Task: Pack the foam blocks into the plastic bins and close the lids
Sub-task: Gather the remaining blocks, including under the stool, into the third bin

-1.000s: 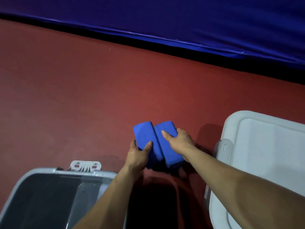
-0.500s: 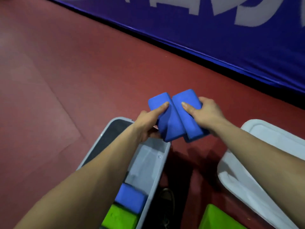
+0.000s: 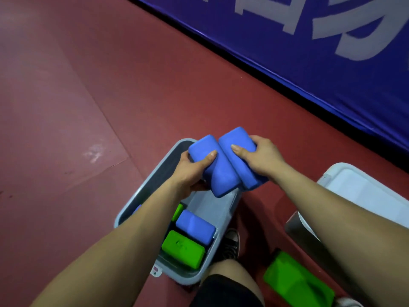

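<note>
Two blue foam blocks are held side by side above the far end of the open grey plastic bin. My left hand grips the left blue block, thumb on top. My right hand grips the right blue block, thumb on top. The two blocks touch along their long edges. Inside the bin lie a blue block and a green block; my left forearm hides part of the bin's interior.
A white bin lid lies on the red floor at the right. A loose green block sits on the floor near my knee and shoe. A blue padded banner runs along the far right.
Both hands lifted the two blue blocks off the floor and carried them over the open bin. The view swung down, showing the blocks inside the bin.
</note>
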The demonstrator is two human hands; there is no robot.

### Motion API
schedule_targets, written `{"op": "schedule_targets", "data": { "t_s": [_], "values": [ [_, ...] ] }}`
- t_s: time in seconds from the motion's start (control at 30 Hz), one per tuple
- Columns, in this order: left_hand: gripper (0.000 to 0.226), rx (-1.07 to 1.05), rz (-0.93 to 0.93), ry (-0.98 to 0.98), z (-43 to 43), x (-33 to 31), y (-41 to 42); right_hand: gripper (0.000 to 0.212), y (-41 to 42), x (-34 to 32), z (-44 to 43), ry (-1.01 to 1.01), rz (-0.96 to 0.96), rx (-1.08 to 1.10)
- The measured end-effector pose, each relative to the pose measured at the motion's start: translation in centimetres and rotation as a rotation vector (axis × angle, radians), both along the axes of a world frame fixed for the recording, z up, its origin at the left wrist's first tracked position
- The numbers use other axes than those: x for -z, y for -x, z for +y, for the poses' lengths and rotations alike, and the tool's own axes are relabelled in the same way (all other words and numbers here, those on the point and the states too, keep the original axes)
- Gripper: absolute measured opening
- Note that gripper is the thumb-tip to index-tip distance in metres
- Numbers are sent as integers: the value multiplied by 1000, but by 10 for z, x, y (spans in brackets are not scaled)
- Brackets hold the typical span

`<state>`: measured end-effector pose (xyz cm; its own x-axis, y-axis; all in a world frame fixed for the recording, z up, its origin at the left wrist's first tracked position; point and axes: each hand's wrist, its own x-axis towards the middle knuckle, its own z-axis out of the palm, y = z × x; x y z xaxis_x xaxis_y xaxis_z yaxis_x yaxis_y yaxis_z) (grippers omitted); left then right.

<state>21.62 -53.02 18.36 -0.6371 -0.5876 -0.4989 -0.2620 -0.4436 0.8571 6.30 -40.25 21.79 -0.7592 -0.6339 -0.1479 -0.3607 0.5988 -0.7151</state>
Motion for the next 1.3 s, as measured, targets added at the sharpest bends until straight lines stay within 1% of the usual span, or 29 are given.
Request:
{"op": "schedule_targets", "data": {
  "t_s": [0.07, 0.1, 0.23, 0.33, 0.4, 0.47, 0.57, 0.63, 0.7, 0.73, 0.83, 0.87, 0.93, 1.0, 1.07, 1.2, 1.23, 1.3],
  "values": [
    [39, -17, 3, -5, -5, 15, -12, 45, -6, 13, -10, -24, -14, -25],
    [41, -27, 4, -14, -7, 23, -16, 46, -8, 20, -16, -37, -17, -34],
    [68, -73, -23, -66, -19, 56, -32, 44, -15, 49, -31, -41, -67, -27],
    [91, -81, -73, -110, -22, 81, -36, 47, -17, 74, -41, -42, -96, -77],
    [98, -91, -111, -135, -21, 97, -35, 47, -16, 90, -48, -64, -114, -123],
    [98, -132, -121, -163, -18, 116, -35, 46, -12, 106, -53, -87, -139, -171],
    [92, -212, -99, -208, -7, 140, -35, 59, -5, 127, -56, -121, -186, -245],
    [80, -251, -105, -230, 0, 151, -35, 69, 0, 141, -56, -134, -221, -288],
    [68, -288, -135, -242, 4, 164, -36, 67, 2, 156, -54, -143, -281, -319],
    [66, -290, -157, -245, 4, 169, -36, 66, 3, 164, -53, -150, -311, -334],
    [71, -276, -231, -250, 2, 183, -35, 77, 7, 187, -51, -158, -337, -346],
    [72, -277, -257, -251, 1, 189, -35, 76, 8, 194, -51, -157, -341, -343],
    [76, -273, -321, -235, -2, 199, -34, 62, 10, 207, -53, -160, -359, -353],
    [93, -207, -397, -213, -3, 207, -35, 50, 10, 216, -57, -164, -383, -370],
    [101, -171, -451, -169, -2, 213, -36, 47, 9, 224, -59, -172, -395, -380],
    [105, -99, -596, -25, -11, 221, -31, 47, 15, 238, -60, -203, -388, -383],
    [105, -58, -642, 29, -13, 221, -30, 47, 17, 242, -61, -211, -386, -386],
    [104, 60, -754, 200, -19, 221, -32, 50, 19, 247, -65, -232, -382, -394]
  ]
}}
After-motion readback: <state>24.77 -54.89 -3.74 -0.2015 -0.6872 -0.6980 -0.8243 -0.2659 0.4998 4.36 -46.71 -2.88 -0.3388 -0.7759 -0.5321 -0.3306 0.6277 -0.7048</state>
